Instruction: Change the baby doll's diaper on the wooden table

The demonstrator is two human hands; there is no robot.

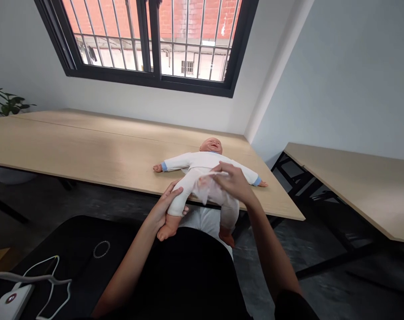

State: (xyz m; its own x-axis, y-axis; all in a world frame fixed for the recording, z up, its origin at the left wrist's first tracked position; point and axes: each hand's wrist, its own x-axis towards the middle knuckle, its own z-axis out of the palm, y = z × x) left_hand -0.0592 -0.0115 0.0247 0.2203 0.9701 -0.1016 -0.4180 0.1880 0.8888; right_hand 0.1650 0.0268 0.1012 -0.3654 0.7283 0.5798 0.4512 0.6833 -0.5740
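We're gripping one leg (179, 205) of the doll (202, 160) in the left hand (166, 203) and seemingly pinching blurred white material (204, 190) over its lap with the right hand (234, 181). The doll is lying face-up at the tabletop (105, 142) edge, legs overhanging, so we're risking a slide off if we're tugging too hard toward ourselves.
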